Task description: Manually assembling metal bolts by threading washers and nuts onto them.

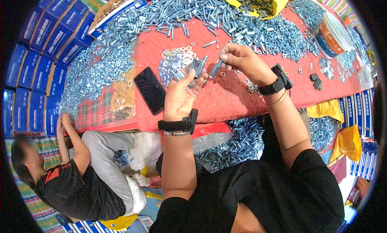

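Observation:
My left hand [179,92] is palm up over the red cloth, its fingers curled round several silver expansion bolts [197,66]. Just to its right, the thumb and fingers of my right hand [241,60] pinch a single expansion bolt [215,69], tilted, its lower end close to my left fingertips. Flat washers [171,66] lie in a loose patch left of and behind my left hand, which partly covers them. Beneath my right wrist sit a few spring washers [252,87].
A black phone [150,90] lies left of my left hand. Heaps of bolts and sleeves [173,9] and nuts [282,37] spread behind. A white-and-orange bucket [332,35] stands right. Blue boxes [48,35] are stacked at left, near a seated person [76,188] handling small metal parts.

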The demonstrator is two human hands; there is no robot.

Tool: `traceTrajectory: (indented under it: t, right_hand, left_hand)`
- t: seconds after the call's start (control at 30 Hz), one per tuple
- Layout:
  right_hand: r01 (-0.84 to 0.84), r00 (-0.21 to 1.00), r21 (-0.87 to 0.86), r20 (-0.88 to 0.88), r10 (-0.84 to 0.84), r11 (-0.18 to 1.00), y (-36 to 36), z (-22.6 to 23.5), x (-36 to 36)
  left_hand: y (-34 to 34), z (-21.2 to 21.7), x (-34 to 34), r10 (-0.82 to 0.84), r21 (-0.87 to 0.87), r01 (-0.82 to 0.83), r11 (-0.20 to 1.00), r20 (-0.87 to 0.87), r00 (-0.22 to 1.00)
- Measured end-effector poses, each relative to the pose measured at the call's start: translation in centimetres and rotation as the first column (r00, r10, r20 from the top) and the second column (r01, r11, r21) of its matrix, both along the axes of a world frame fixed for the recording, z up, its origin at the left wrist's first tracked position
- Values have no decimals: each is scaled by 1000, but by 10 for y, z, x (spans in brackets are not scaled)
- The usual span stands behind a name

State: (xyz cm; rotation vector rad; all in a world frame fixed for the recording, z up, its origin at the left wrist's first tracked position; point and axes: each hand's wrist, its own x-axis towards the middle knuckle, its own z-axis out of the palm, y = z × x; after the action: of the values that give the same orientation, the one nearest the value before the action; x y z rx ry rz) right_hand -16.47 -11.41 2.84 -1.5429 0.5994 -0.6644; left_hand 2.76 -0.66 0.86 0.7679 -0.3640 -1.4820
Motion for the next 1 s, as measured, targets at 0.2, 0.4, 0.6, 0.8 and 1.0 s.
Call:
traceTrajectory:
  t: [0.2,0.4,0.6,0.8,1.0]
  right_hand:
    - [-24,991,242,130,-8,970,-1,-1,-1]
    - [-81,981,312,192,21,946,2,6,-1]
    - [1,984,289,168,-52,957,16,0,16]
    - [77,988,141,121,-94,987,22,0,22]
    - [212,969,100,109,-223,972,31,7,29]
  left_hand:
    - [-3,-6,-2,10,-40,-10,999,-4,1000]
    - [-4,2,-10,76,-94,-72,993,43,996]
    - [-6,-6,-16,103,-124,-95,988,65,993]
    - [-9,-6,-22,55,-114,-56,992,-14,998]
    - [-9,-7,-21,90,-90,-91,992,-16,996]
